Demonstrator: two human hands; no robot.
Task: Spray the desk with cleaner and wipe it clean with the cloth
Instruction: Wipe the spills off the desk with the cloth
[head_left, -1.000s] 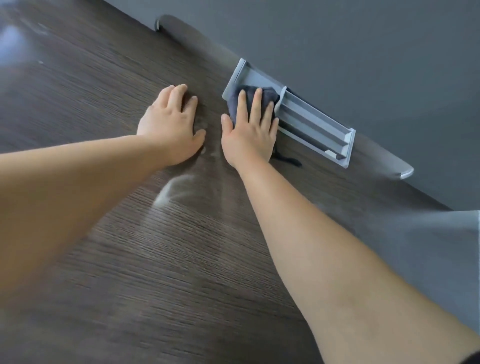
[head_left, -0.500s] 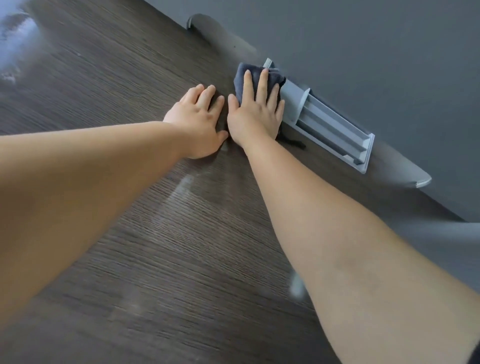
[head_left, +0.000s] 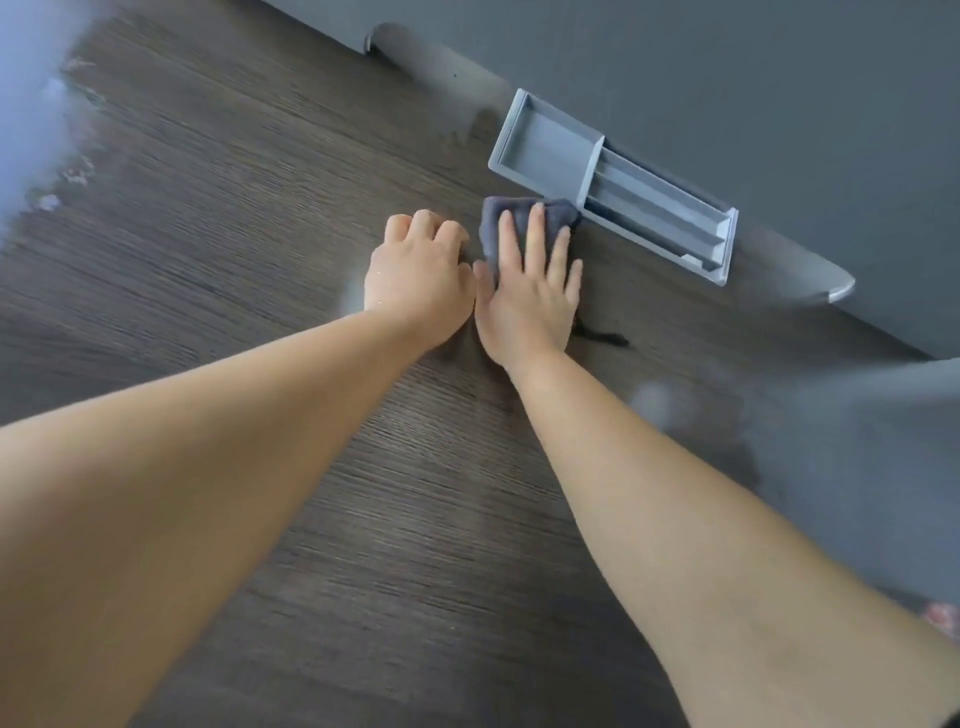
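A dark grey cloth (head_left: 506, 218) lies on the dark wood-grain desk (head_left: 260, 218), just in front of the grey tray. My right hand (head_left: 530, 296) presses flat on the cloth with fingers spread, and covers most of it. My left hand (head_left: 421, 275) rests on the desk right beside it, fingers curled under, touching the right hand's thumb side. No spray bottle is in view.
A grey plastic tray (head_left: 545, 145) with long slots sits at the desk's back edge against a dark grey wall (head_left: 727, 78). A thin dark cord or thread (head_left: 605, 338) trails right of my right wrist. Bright glare covers the desk's far left corner (head_left: 31, 104).
My right hand has pulled the cloth off the tray's left end and back toward me onto the desk. The left hand has curled its fingers and stayed alongside.
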